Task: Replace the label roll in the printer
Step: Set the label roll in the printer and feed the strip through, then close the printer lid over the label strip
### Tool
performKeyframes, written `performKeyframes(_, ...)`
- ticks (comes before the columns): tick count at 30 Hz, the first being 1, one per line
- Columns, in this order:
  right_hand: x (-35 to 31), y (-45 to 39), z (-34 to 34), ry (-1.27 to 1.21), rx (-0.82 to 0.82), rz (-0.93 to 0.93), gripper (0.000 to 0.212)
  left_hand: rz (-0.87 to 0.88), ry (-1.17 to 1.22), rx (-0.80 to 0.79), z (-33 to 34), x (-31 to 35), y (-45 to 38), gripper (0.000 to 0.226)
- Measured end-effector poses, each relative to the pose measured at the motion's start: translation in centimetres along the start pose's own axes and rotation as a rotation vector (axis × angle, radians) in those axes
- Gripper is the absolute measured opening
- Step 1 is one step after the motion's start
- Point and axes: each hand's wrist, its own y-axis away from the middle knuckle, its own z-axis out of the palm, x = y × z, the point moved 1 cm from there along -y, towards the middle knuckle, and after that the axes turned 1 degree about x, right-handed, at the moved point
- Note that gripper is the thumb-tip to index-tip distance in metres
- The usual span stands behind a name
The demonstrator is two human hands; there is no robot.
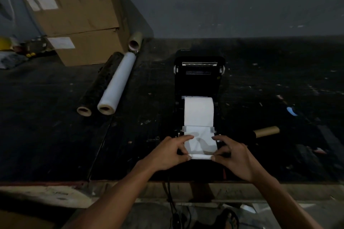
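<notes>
A black label printer [199, 78] stands on the dark table with its lid swung open toward the wall. A white label roll [198, 110] lies in its bay, and the loose paper end [200, 147] runs forward between two small clear guides over the front edge. My left hand [168, 152] pinches the left corner of that paper end with thumb and fingers. On the opposite corner my right hand [232, 154] holds the paper the same way. The strip is slightly creased between the two hands.
Left of the printer lie a white film roll [117, 83] and a dark roll [100, 83]. Stacked cardboard boxes [78, 22] stand at the back left with a cardboard tube [135, 42] beside them. Another cardboard tube [266, 131] lies to the right. A cable [170, 197] hangs below the table's front edge.
</notes>
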Motion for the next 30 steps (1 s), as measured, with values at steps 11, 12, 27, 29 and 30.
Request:
performKeyframes(11,0.3,1.7,-0.7,-0.061,-0.013,0.096,0.04,-0.084,0.029,-0.195,-0.3,-0.2,1.6,0.072)
performKeyframes(12,0.2,1.4,-1.3,-0.057,0.041,0.092,0.04,-0.095,0.038,-0.166,-1.2,0.0,1.4,0.07)
performKeyframes(27,-2.8,-6.5,-1.1,-0.044,0.249,0.318,0.075,-0.364,0.153,0.396,-7.0,-1.7,-1.1,0.08)
performKeyframes(29,-2.7,-5.9,0.5,-0.077,0.216,0.365,0.078,-0.396,0.172,0.401,-7.0,-2.4,-0.3,0.084)
performKeyframes(30,-2.7,-5.5,1.2,-0.101,0.203,0.387,0.079,-0.414,0.178,0.393,-7.0,-2.8,0.1,0.085)
